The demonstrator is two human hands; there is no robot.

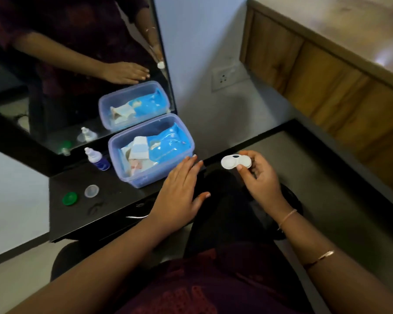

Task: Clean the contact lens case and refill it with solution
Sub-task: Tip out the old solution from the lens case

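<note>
My right hand pinches a white contact lens case and holds it in the air, right of the black shelf. Both wells of the case are uncapped. My left hand lies flat with straight fingers at the shelf's front edge, beside the plastic box. A small solution bottle with a blue label and white nozzle stands on the shelf near the mirror. A green cap and a clear cap lie on the shelf to the left.
A translucent blue plastic box holding a blue pouch and packets sits on the black shelf. A mirror leans behind it. A wall socket and wooden panelling are to the right.
</note>
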